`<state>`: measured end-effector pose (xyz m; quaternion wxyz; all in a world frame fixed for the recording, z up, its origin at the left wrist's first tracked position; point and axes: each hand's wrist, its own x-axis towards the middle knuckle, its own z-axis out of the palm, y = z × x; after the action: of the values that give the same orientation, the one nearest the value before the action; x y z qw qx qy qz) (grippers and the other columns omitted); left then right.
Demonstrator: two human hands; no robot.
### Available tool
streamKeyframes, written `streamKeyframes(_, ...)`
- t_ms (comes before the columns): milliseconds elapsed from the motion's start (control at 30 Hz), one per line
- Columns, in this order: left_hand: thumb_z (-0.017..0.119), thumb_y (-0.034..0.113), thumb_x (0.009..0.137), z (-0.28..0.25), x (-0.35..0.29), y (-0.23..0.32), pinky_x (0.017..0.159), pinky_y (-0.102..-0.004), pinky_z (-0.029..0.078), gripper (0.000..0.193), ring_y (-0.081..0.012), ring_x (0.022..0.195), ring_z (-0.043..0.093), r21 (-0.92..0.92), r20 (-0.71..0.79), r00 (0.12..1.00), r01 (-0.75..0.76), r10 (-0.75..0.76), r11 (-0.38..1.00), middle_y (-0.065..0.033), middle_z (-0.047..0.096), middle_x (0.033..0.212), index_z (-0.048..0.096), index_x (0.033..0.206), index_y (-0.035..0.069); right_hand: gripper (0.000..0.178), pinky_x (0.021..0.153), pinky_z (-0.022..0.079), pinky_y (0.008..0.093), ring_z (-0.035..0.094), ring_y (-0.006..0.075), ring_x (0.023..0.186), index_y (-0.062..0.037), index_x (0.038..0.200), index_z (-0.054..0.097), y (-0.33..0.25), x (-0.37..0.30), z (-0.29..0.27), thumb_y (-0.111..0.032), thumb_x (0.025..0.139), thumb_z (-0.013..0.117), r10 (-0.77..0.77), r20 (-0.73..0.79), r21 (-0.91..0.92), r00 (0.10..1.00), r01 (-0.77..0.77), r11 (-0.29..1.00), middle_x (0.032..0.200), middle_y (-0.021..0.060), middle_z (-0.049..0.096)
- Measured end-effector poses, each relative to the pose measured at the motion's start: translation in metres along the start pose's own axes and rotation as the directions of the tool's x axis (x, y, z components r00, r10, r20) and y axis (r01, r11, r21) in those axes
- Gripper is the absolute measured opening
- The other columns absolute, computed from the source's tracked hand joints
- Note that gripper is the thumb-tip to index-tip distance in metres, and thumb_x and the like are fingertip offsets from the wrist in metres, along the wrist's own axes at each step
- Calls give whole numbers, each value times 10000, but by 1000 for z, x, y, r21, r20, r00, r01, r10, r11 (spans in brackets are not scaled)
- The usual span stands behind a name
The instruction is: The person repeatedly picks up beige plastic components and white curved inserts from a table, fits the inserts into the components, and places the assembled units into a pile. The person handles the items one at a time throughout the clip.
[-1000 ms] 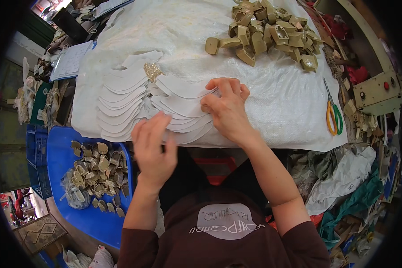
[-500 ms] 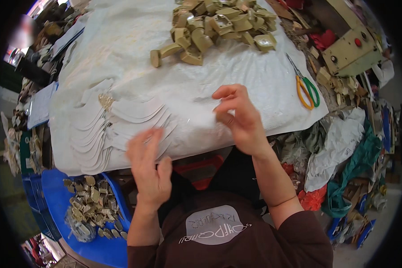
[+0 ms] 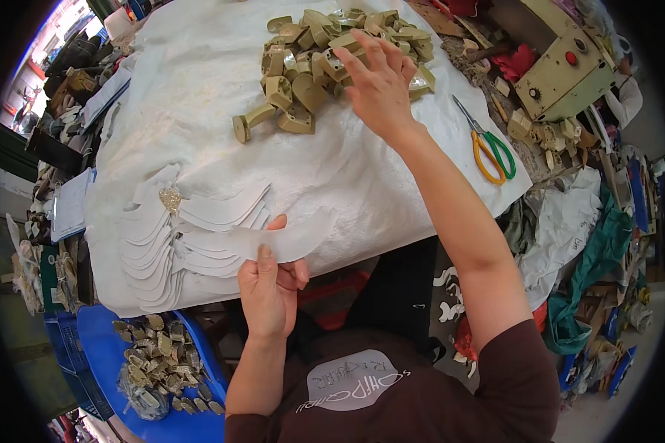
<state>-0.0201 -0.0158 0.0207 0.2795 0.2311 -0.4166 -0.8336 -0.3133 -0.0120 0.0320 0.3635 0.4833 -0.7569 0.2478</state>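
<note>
Near the front edge of the table, my left hand [image 3: 273, 288] pinches a curved white strip [image 3: 307, 238] between thumb and fingers. Beside it on the left lie overlapping rows of similar curved white pieces [image 3: 149, 247], with a small glittery gold patch [image 3: 171, 199] among them. My right hand [image 3: 380, 85] is stretched out over the right part of a heap of beige blocks shaped like shoe heels [image 3: 309, 92]. Its fingers are spread, and I see nothing held in them; whether the fingertips touch a heel cannot be made out.
Scissors [image 3: 488, 151] with one orange and one green handle lie at the table's right. A beige control box [image 3: 561, 77] stands beyond them. A blue tray [image 3: 107, 354] of glittery heels sits below left. White cloth [image 3: 273, 162] covers the table.
My right hand has moved forward from the front of the table to the heap of heels. My left hand, blurred before, now shows a white strip in its pinch. The view has shifted slightly.
</note>
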Motion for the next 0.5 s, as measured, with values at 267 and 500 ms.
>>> streamKeyframes(267,390,151,991,-15,-5,8,617,-259,417,383,-138,701,542,-83,26,999,27,-25,996,-95,590,780,432,1312,-54,355,948,275,446,377,281,1202,-139,1035,633,5,-16,11,-15,703,649,12,37,156,999,-18,988,1264,35,479)
streamKeyframes(500,388,156,986,-21,-4,9,633,-261,419,390,-151,720,552,-83,50,999,25,-21,996,-110,598,798,431,1298,-75,349,752,485,381,603,321,859,-44,1116,567,-18,-39,-36,66,785,568,178,183,508,967,-248,825,941,157,607)
